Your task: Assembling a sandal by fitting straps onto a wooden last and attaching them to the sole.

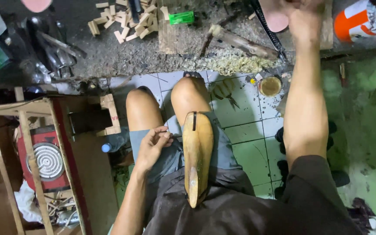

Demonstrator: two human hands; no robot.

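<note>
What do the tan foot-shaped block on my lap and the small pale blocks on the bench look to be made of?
The tan foot-shaped block looks like wood, smoothed to a slightly glossy yellow-brown finish, with a dark slot near its top. The small pale blocks also look like wood, raw and unfinished: light, matte, square-cut, with pale shavings heaped nearby. The left hand rests beside the foot-shaped block.

We look down on a tan wooden shoe last lying along our right thigh, its toe pointing at six o'clock. Our left hand rests loosely curled on the left thigh, just beside the last at its nine o'clock. Our right hand reaches up at one o'clock onto the grey workbench, where pale wood shavings and small wooden blocks lie.
</note>
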